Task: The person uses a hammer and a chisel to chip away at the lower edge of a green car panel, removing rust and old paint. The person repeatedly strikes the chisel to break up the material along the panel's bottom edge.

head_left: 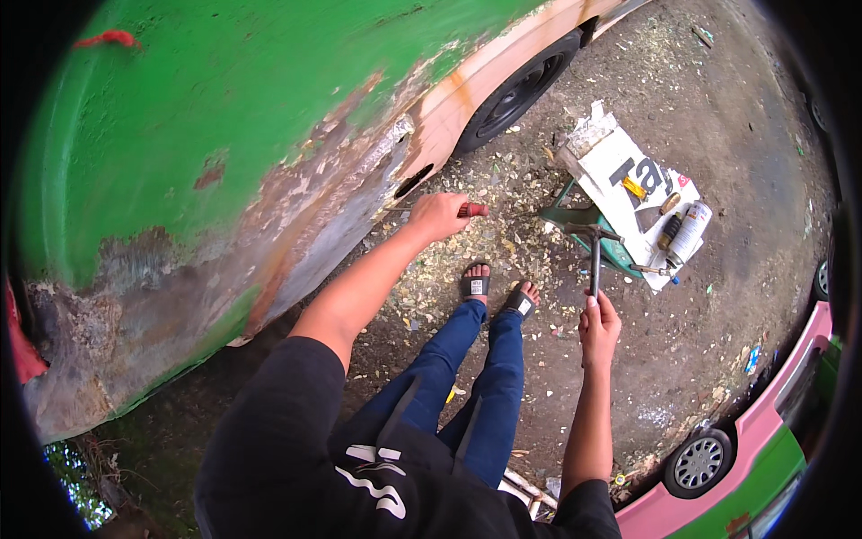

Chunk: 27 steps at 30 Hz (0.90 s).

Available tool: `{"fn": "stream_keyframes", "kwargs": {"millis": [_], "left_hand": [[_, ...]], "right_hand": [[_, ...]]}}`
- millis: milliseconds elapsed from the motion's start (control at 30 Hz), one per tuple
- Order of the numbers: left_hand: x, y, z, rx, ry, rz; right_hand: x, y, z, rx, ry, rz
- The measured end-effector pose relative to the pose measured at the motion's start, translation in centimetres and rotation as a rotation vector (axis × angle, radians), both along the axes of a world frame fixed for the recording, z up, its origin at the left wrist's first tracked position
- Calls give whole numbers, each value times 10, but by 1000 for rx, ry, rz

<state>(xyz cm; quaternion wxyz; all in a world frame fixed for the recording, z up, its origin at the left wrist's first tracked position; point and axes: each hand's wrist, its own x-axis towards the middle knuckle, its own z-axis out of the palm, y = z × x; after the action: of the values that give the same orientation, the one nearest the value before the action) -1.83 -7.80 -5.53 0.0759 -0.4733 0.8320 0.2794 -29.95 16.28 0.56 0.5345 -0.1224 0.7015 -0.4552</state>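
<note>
My left hand (438,216) is closed round a screwdriver (473,209), whose red handle sticks out to the right of my fist. Its thin shaft points left toward the lower body panel (359,184) of a green and pale pink car. Paint has flaked off that panel, leaving bare, rusty metal, with a dark oblong hole (414,181) near the wheel. Whether the screwdriver's tip touches the panel I cannot tell. On the right, my right hand (599,328) grips a hammer (595,260) by its dark handle, head up and away from the panel.
Beyond the hammer, a green stool (561,214) carries a printed white sheet (611,157), a spray can (690,234), a small dark bottle (670,230) and a yellow item (634,188). Paint flakes litter the dirt ground (512,225). A pink and green car (754,440) stands at lower right.
</note>
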Motion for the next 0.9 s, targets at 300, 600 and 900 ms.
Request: {"fn": "stream_keyframes", "kwargs": {"millis": [300, 600, 900], "left_hand": [[-4, -16, -12, -147, -42, -8], [7, -9, -37, -206, 40, -23], [10, -14, -44, -195, -15, -54]], "right_hand": [[37, -29, -46, -106, -78, 13], [61, -43, -51, -80, -228, 9], [78, -62, -71, -55, -49, -24]]}}
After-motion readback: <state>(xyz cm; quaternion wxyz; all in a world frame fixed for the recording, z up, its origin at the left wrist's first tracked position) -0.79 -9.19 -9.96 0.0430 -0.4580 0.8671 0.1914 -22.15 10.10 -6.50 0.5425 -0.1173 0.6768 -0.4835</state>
